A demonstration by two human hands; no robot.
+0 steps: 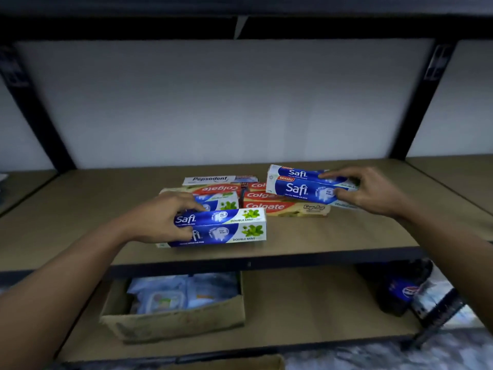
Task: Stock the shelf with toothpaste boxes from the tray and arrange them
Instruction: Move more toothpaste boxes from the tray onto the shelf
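Well, on the broad brown wooden shelf board (346, 236) the toothpaste boxes lie in a loose heap mid-shelf: red Colgate cartons (266, 206) with a white Pepsodent box (213, 179) behind. My left hand (160, 220) grips the blue-and-white Safi double-mint box (229, 228) at the heap's front; my right hand (373, 193) pinches a second blue Safi box (301, 188) by its right end, over the Colgates. I'd square each long edge to the shelf front before letting go.

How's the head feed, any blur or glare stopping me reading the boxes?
Head view: print on the Double Mint Safi box in the left hand and the second Safi box in the right hand reads clearly, no glare. Head view: the rack uprights splay with the wide lens; the cardboard box below and the corners are smeared; dim light.
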